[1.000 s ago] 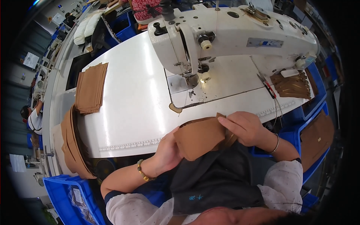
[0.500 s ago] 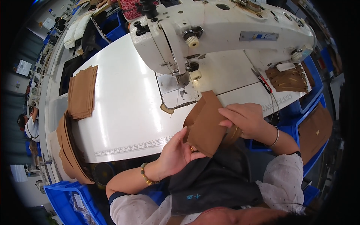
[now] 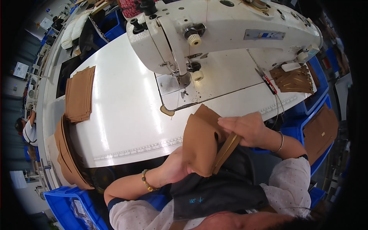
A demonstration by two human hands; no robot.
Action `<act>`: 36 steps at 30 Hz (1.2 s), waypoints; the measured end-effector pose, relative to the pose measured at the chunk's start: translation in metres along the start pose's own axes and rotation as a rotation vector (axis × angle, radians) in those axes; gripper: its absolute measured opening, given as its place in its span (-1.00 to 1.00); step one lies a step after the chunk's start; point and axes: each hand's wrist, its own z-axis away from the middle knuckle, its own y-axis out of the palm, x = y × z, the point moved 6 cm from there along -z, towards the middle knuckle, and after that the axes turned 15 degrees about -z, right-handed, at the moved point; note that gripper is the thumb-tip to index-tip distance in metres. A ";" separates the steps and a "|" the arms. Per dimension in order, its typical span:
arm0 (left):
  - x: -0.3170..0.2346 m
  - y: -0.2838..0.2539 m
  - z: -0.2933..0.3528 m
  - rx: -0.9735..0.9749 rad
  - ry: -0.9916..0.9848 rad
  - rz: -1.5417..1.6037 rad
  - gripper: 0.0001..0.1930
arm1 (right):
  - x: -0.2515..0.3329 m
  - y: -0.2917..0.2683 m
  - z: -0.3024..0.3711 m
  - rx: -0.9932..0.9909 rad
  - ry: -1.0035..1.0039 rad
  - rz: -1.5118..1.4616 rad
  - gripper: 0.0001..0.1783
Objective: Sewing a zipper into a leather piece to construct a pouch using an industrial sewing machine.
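The left hand [image 3: 174,168] and the right hand [image 3: 245,128] both hold a folded tan leather piece [image 3: 201,143] just past the near edge of the white sewing desk [image 3: 122,111]. The left fingers curl around its lower side. The right fingers pinch its top edge. A white sewing machine [image 3: 214,30] stands at the far side. A stack of tan pieces [image 3: 79,94] lies near the left edge.
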 end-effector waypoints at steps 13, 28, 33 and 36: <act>-0.078 -0.008 0.034 -0.320 -0.062 -1.462 -0.70 | -0.089 -0.012 -0.054 0.179 -0.095 0.337 -0.77; -0.192 -0.065 -0.075 -0.835 0.544 -1.862 -0.69 | -0.078 0.034 -0.087 0.417 -0.193 -0.055 -0.79; -0.229 -0.088 -0.029 -1.228 0.509 -2.256 -0.83 | -0.078 0.037 -0.085 0.334 -0.239 -0.122 -0.78; -0.229 -0.080 -0.011 -1.311 0.623 -2.236 -0.83 | -0.079 0.038 -0.086 0.299 -0.296 -0.134 -0.78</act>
